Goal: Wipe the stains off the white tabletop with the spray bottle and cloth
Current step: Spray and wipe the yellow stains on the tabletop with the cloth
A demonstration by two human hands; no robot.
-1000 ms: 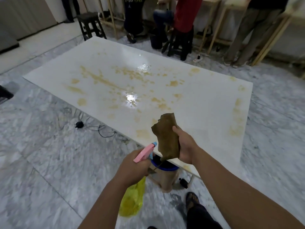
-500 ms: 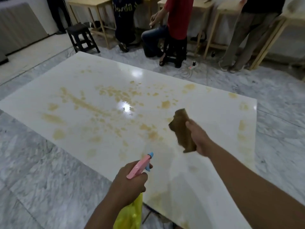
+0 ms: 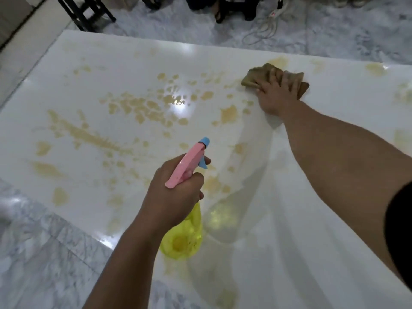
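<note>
You stand on a grey marble floor (image 3: 40, 248), with a black stool (image 3: 85, 12) and a white power strip (image 3: 276, 12) with its cord past the table.

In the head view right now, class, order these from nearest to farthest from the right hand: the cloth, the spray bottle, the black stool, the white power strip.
1. Cloth: pressed flat under the right hand.
2. Power strip: on the floor, beyond the table.
3. Spray bottle: left hand, near edge.
4. Black stool: far left corner.
</note>
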